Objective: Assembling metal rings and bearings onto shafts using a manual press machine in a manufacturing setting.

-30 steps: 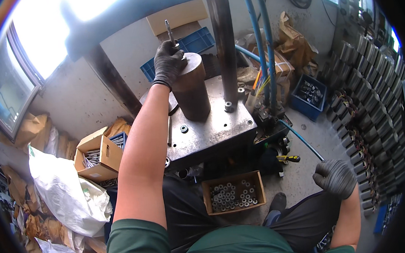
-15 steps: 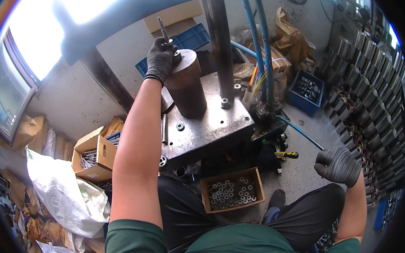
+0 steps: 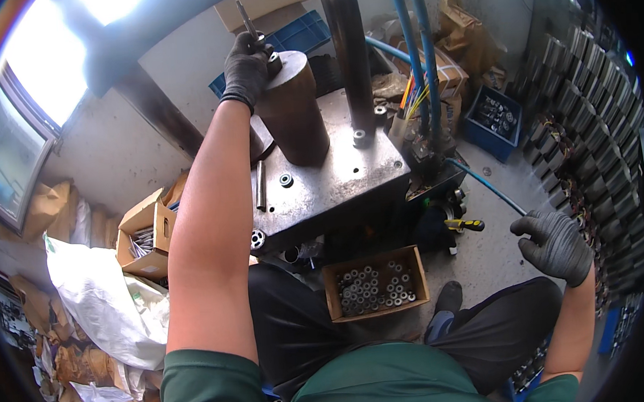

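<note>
My left hand [image 3: 247, 65], in a dark glove, is closed around a slim metal shaft [image 3: 247, 19] that points up and tilts left. A ring-shaped bearing [image 3: 274, 58] sits beside the fingers, at the top of a thick steel cylinder [image 3: 292, 119]. The cylinder stands on a worn metal press table [image 3: 328, 182]. On the right, my gloved right hand [image 3: 555, 245] curls loosely over the end of a blue lever [image 3: 490, 187]; the lever's tip is hidden under the fingers.
A loose bearing [image 3: 286, 180] and a metal rod [image 3: 261, 186] lie on the table. A cardboard box of bearings [image 3: 421, 283] stands between my legs. A steel column [image 3: 347, 61] and blue hoses [image 3: 416, 58] rise behind. Stacked metal parts [image 3: 591, 121] line the right; a box of shafts [image 3: 165, 235] stands left.
The view has shifted, so the table and cylinder appear higher. My right hand's fingers look looser at the lever. My left hand still holds the shaft at the cylinder top.
</note>
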Demonstrator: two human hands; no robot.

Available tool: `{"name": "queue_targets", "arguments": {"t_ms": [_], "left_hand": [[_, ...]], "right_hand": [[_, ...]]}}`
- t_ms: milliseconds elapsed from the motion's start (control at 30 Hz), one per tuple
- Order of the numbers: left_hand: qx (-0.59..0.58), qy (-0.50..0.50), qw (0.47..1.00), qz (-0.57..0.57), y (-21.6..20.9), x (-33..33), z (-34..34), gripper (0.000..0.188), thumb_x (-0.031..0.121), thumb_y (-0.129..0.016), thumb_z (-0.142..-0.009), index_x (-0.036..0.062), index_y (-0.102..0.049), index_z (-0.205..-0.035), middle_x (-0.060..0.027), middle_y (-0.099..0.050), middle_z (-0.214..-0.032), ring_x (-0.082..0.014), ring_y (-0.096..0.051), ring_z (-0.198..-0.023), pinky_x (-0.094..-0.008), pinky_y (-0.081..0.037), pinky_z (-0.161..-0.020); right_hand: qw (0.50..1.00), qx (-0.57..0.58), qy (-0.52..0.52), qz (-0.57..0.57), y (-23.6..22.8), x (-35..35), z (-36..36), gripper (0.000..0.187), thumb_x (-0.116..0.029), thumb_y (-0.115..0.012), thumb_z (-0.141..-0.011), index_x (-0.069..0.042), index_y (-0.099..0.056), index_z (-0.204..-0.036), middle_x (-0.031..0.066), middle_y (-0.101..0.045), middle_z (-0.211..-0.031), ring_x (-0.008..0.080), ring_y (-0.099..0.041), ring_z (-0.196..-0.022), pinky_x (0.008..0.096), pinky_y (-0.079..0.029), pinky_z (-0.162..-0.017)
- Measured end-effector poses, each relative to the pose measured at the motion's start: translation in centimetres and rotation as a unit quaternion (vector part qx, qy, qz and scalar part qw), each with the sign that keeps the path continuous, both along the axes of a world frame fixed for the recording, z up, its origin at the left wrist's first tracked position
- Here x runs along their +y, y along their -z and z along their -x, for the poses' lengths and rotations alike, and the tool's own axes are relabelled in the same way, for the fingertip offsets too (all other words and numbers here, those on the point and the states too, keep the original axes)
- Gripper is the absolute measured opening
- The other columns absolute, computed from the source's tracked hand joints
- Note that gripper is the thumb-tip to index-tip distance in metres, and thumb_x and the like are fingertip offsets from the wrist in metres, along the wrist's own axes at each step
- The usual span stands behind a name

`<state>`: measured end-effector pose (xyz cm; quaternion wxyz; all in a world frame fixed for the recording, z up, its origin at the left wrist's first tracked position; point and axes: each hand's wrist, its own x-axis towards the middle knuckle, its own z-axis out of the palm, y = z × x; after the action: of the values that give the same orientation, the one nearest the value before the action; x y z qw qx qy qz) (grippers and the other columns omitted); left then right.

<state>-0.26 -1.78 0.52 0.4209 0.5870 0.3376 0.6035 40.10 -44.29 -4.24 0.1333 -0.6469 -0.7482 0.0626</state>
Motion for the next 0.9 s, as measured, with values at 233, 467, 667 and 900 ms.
{"name": "queue_targets", "arguments": {"t_ms": [233, 467, 667, 900], "left_hand": [[0.039, -0.027, 0.999, -0.006, 0.0, -0.6, -0.2, 0.044, -0.020, -0.050, -0.089, 0.0126, -0.057, -0.117, -0.0064, -0.058, -0.099, -0.0162, -0.063, -0.088, -0.0295, -0.058, -0.073], [0.138, -0.084, 0.985, -0.064, -0.3, -0.7, -0.3, 0.028, -0.006, -0.058, -0.097, 0.0135, -0.057, -0.116, -0.0056, -0.062, -0.098, -0.0153, -0.064, -0.087, -0.0270, -0.059, -0.074], [0.065, -0.011, 0.997, -0.031, 0.1, 0.4, 1.7, 0.023, 0.003, -0.065, -0.097, 0.0089, -0.058, -0.119, -0.0066, -0.061, -0.103, -0.0181, -0.067, -0.092, -0.0300, -0.066, -0.072], [0.159, -0.065, 0.984, -0.052, -0.2, -0.5, 0.5, 0.025, 0.002, -0.064, -0.094, 0.0108, -0.058, -0.117, -0.0063, -0.065, -0.096, -0.0179, -0.066, -0.091, -0.0316, -0.058, -0.069]], "right_hand": [[0.996, -0.030, -0.045, 0.069, 1.8, -0.8, -0.7, 0.021, -0.016, -0.062, -0.075, -0.005, -0.072, -0.090, 0.0152, -0.067, -0.080, 0.0364, -0.066, -0.075, 0.0461, -0.053, -0.073], [1.000, -0.005, 0.007, 0.024, 0.7, -0.6, -0.9, 0.024, -0.013, -0.062, -0.075, -0.003, -0.071, -0.094, 0.0163, -0.067, -0.085, 0.0366, -0.066, -0.080, 0.0454, -0.053, -0.075], [0.997, -0.024, -0.034, 0.069, 0.2, -0.2, 0.0, 0.026, -0.012, -0.062, -0.077, -0.002, -0.071, -0.100, 0.0167, -0.068, -0.086, 0.0368, -0.067, -0.080, 0.0457, -0.054, -0.076], [0.999, 0.038, -0.009, -0.031, -2.4, 3.1, -1.4, 0.025, -0.014, -0.062, -0.083, 0.000, -0.069, -0.102, 0.0164, -0.069, -0.085, 0.0308, -0.069, -0.079, 0.0391, -0.055, -0.077]]}}
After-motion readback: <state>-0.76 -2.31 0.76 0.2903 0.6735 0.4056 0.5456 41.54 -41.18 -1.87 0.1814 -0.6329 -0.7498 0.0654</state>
